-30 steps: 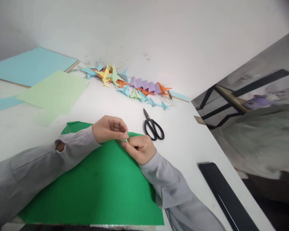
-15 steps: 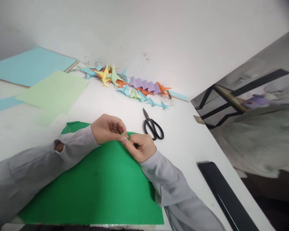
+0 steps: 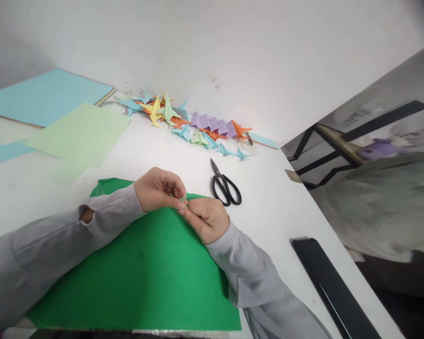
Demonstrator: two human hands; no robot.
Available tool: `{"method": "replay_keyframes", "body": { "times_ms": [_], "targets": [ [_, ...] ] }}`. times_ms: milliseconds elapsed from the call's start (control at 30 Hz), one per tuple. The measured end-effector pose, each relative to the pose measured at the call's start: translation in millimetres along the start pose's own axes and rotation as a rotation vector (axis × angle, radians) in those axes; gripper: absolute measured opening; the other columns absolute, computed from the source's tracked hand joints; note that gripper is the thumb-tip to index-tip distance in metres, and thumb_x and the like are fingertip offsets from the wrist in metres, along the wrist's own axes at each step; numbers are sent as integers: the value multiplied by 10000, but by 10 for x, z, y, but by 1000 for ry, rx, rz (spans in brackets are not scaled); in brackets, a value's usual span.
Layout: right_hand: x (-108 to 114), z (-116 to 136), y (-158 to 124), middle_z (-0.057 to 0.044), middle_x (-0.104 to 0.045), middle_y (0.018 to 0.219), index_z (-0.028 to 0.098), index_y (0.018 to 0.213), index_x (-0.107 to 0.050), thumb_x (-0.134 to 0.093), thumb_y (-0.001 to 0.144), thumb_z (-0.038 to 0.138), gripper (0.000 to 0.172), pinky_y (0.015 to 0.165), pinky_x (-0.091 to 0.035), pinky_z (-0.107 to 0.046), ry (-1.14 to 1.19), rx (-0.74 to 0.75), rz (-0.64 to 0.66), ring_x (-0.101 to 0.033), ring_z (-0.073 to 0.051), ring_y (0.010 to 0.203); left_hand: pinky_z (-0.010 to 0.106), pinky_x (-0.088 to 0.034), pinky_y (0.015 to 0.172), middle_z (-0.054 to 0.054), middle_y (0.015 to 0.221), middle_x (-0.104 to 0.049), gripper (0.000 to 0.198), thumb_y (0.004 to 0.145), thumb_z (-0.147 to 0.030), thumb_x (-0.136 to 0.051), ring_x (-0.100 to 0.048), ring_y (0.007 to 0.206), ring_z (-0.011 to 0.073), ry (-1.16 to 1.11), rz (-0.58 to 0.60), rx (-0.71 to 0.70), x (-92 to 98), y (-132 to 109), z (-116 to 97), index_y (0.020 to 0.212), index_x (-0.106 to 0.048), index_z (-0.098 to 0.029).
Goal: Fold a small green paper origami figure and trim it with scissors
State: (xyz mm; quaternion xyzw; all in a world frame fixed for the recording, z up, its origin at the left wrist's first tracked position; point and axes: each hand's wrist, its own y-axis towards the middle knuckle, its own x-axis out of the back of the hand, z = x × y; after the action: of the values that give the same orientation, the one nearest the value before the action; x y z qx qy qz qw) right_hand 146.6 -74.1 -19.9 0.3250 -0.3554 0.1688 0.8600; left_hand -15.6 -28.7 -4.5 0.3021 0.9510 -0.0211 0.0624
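Observation:
Between my fingertips is a small folded piece of pale green paper [image 3: 183,199], mostly hidden by the fingers. My left hand [image 3: 159,189] pinches it from the left, thumb and fingers closed together. From the right, my right hand [image 3: 209,217] grips the same piece, its fingers curled and the thumb reaching to the left thumb. Both hands are held over the far part of a green sheet [image 3: 144,278]. Black-handled scissors [image 3: 223,186] lie just beyond my right hand, with the blades pointing away.
Folded paper cranes [image 3: 167,110] in several colours lie along the wall, beside a purple pleated strip [image 3: 212,123]. Light green paper [image 3: 88,129] and a large blue sheet [image 3: 49,96] are at left. A long black object [image 3: 334,287] lies near the right table edge.
My right fingers have closed further over the green paper, so less of it shows now. The right hand has turned slightly, while the left hand stays almost in place.

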Motion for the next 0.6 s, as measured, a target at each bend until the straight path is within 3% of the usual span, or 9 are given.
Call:
{"method": "replay_keyframes", "body": {
  "times_ms": [267, 600],
  "targets": [
    [0, 10, 14, 63, -267, 432, 188, 458, -281, -455, 822, 250, 408, 420, -235, -212, 202, -173, 18, -275, -55, 392, 172, -461, 404, -14, 463, -611, 218, 461, -163, -776, -554, 404, 82, -5, -63, 5, 6, 2, 43, 573, -600, -98],
    [-18, 5, 27, 67, -240, 414, 193, 445, -233, -457, 807, 273, 433, 401, -211, -218, 234, -217, 40, -240, -54, 378, 192, -462, 434, 7, 491, -613, 181, 552, -227, -733, -536, 436, 81, 23, -58, 11, -29, -18, 23, 574, -613, -94]
  ]
}}
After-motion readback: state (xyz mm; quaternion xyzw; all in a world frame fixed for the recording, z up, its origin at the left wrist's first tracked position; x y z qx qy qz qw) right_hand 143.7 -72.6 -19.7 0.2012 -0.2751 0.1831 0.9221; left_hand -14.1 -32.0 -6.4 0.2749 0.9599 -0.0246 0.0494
